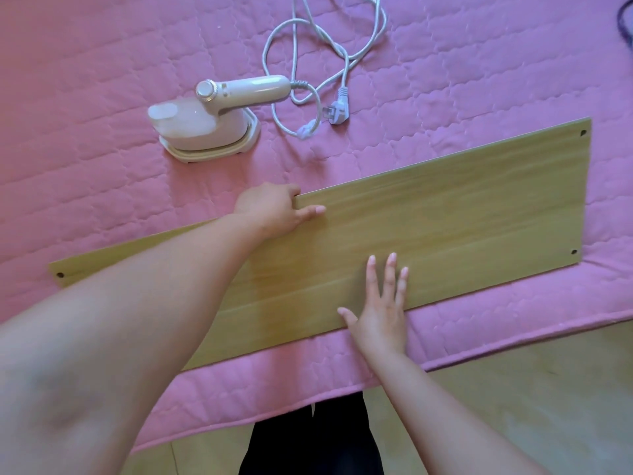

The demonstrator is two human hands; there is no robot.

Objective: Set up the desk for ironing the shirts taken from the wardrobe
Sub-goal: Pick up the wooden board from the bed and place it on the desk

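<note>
— Quilt (102, 97), pink and stitched in squares, covers the whole surface; what lies on it?

— Only a long wooden board (445, 214), slanted, with small holes near its ends. Beyond the board stands a white iron (209, 121), its cord (318, 39) looped loosely and the plug (339, 109) lying just past the board's far edge.

— And the hands?

— Left hand (274, 210) grips the board's far edge, fingers curled over it, thumb on top. Right hand (380, 303) lies flat on the board near its near edge, fingers straight and spread, holding nothing.

— Below the board?

— Quilt's hem, then pale wood floor (548, 389) and dark clothing.
</note>
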